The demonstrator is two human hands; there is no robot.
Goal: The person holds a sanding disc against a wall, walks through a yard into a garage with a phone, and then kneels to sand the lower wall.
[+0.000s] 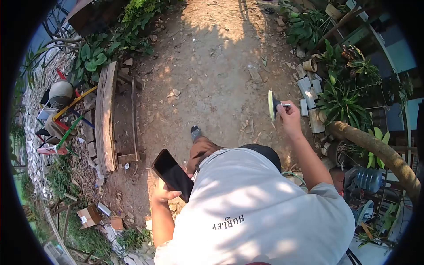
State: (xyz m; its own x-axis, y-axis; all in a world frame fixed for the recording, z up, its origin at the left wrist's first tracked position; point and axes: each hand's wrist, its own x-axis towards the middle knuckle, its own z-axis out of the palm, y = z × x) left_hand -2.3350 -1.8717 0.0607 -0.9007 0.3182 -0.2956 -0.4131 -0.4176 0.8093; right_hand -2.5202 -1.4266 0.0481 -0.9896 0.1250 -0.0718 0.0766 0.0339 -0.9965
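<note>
My left hand (164, 192) is closed around a black smartphone (171, 173), with its dark face turned up and the thumb on its lower edge. The phone is beside my hip, left of the light T-shirt (265, 194). Out to the right, my right hand (289, 118) pinches the short metal stem of a disc-like pad (271, 106). This pad is seen nearly edge-on, with a pale yellow-green rim and a black backing. It is held in the air over the dirt path (221, 79), touching nothing but my fingers.
A wooden plank bench (107, 119) stands on the left, near colourful metal bars (73, 106) and a cardboard box (89, 216). On the right are concrete blocks (306, 92), potted plants (346, 104), a curved trunk (375, 141) and a blue water jug (369, 179). Stones dot the path.
</note>
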